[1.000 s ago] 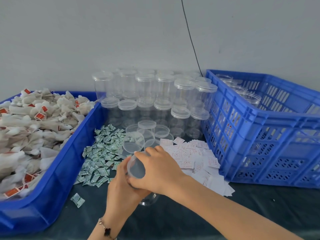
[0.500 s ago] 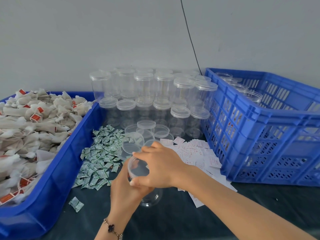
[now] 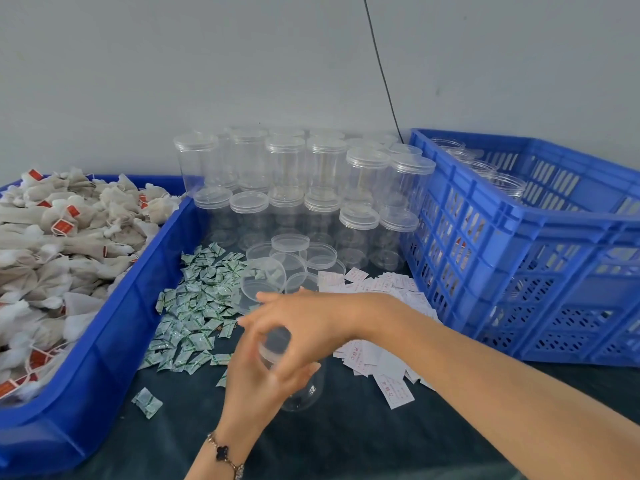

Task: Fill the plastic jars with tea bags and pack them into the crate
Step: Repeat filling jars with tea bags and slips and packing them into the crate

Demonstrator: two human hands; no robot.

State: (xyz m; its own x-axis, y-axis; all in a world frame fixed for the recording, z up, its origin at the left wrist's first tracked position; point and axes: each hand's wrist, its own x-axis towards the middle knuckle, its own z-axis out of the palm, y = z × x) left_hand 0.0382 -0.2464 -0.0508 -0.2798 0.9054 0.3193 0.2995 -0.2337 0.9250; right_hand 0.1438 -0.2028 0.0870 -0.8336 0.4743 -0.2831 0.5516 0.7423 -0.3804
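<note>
under both hands, clear cylindrical jar [image 3: 300, 393], mostly hidden. left hand [image 3: 256, 379] grips it; right hand [image 3: 304, 327], blurred, fingers curled at its lid [image 3: 273, 351].

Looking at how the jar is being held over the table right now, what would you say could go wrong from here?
1. The clear jar is tilted between the left hand and right hand; it may slip while the lid is being worked.
2. The right forearm hangs low over the white paper slips and could sweep some off.
3. The loose lids just behind the hands could be knocked.
</note>
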